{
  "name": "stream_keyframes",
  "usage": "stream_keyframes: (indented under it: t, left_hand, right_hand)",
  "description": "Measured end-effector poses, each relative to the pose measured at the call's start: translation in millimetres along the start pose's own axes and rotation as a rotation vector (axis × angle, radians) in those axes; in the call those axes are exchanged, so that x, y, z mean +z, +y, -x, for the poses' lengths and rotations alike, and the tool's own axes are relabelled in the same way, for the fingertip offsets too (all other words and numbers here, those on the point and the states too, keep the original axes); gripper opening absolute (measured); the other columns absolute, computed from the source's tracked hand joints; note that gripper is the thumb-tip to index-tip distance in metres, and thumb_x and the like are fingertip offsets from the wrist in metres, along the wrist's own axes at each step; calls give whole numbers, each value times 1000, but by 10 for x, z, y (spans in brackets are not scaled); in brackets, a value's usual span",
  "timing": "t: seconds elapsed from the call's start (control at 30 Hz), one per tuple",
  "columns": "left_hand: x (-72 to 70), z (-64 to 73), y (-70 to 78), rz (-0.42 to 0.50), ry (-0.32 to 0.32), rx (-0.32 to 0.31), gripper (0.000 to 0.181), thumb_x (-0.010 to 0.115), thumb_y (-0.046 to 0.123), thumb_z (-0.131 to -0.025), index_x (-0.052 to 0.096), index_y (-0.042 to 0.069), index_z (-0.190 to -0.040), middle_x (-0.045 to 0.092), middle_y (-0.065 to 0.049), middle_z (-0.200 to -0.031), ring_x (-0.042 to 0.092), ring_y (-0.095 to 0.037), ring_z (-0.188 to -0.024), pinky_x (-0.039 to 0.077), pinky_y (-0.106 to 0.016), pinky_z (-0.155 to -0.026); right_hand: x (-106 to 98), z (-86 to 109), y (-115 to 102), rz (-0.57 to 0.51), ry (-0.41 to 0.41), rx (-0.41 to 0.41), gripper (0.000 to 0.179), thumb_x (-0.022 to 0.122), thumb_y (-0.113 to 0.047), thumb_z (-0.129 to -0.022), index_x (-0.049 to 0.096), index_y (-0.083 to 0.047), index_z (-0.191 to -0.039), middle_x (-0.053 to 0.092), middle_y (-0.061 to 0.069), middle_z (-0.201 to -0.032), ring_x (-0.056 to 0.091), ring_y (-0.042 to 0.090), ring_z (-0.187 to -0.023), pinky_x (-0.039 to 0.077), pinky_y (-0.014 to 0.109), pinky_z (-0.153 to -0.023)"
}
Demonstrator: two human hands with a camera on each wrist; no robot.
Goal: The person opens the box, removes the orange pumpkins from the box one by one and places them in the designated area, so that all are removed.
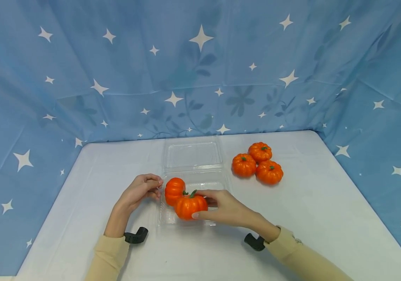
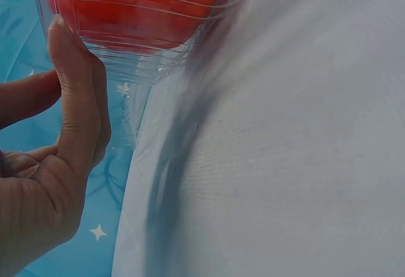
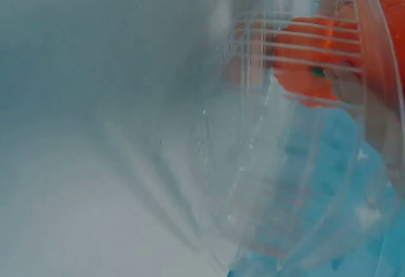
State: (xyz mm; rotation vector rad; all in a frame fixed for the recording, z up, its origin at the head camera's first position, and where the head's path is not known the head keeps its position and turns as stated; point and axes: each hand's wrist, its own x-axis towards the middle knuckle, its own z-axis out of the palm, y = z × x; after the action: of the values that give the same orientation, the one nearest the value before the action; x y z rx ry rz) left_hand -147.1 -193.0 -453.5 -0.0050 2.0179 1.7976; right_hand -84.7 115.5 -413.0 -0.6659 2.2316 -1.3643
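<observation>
A clear plastic clamshell box [image 1: 218, 177] lies with its lid [image 1: 193, 154] folded back. An orange toy pumpkin [image 1: 174, 191], tipped on its side, sits in the left of its base. My right hand [image 1: 221, 207] grips a second pumpkin [image 1: 188, 207] with a green stem, over the front of the base and against the first one. At the box's left rim is my left hand [image 1: 142, 191], fingers lightly bent; in the left wrist view a fingertip [image 2: 60, 33] touches the clear wall. Through the plastic the right wrist view shows the box wall and an orange pumpkin [image 3: 310, 49].
Three more orange pumpkins [image 1: 244, 165] stand grouped right of the lid on the white tabletop [image 1: 312, 218]. A blue curtain [image 1: 133, 70] with white stars hangs behind and along both sides of the table.
</observation>
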Motion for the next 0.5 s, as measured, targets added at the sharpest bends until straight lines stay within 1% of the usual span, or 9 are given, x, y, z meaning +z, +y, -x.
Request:
stream_keyframes:
  t: [0.23, 0.3, 0.5]
  left_hand:
    - [-3, -17, -7, -3, -8, 6, 36, 55, 10, -104, 50, -19, -126, 61, -9, -89, 64, -15, -65, 60, -25, -63]
    - [-8, -23, -11, 0, -10, 6, 36, 55, 10, -104, 50, -18, -126, 61, -9, -88, 64, -15, -65, 60, -26, -63]
    - [-15, -15, -14, 6, -9, 2, 35, 55, 10, -104, 50, -18, -126, 61, -9, -88, 64, -15, -65, 60, -25, -63]
  right_hand:
    - [-100, 115, 24, 24, 68, -46, 68, 80, -35, -91, 56, -2, -145, 62, 12, -143, 63, 29, -128, 54, 45, -104]
    - [-129, 153, 22, 38, 91, -57, 69, 80, -35, -90, 55, -1, -145, 61, 13, -144, 63, 30, -129, 54, 43, -104]
    - [-212, 246, 38, 91, 178, -133, 68, 82, -32, -89, 56, -1, -143, 62, 13, -143, 63, 31, -128, 54, 40, -103]
